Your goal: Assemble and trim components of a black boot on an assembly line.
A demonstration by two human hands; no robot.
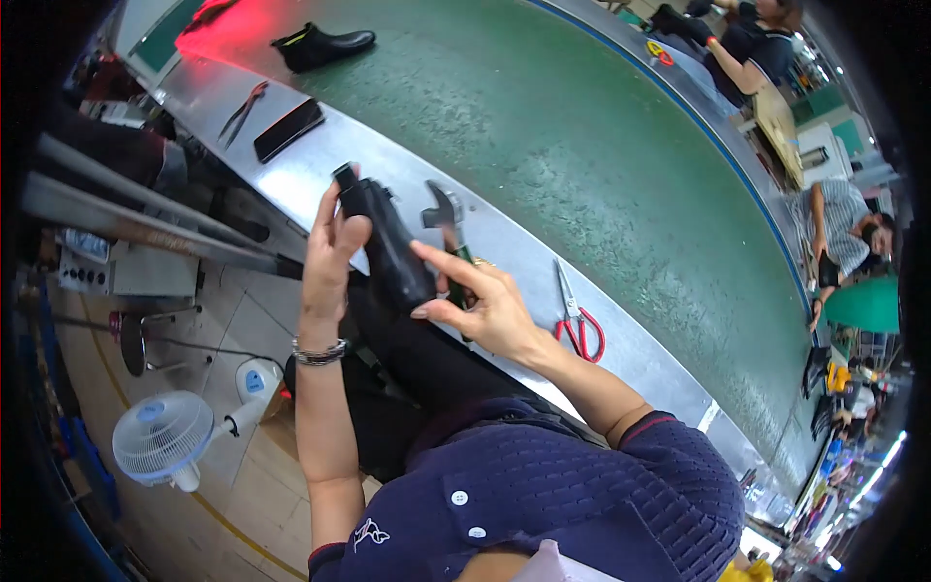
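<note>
A black ankle boot (393, 252) is held up above the table's near edge, its toe pointing down toward me. My left hand (333, 247) is closed around its heel end, with fingers partly hidden behind it. At the toe, the thumb and index finger of my right hand (485, 306) press on the leather. A hammer (445, 209) with a green handle shows just beyond the boot. Part of its handle passes behind my right hand, and I cannot tell whether those fingers touch it. Red-handled scissors (580, 325) lie to the right of that hand.
On the metal strip (388, 160) lie a dark phone (289, 131) and pliers (243, 113). Another black boot (320, 47) stands on the green belt (543, 145), near red light. Metal bars (155, 228) and a fan (165, 436) are at left. Co-workers (849, 228) sit across.
</note>
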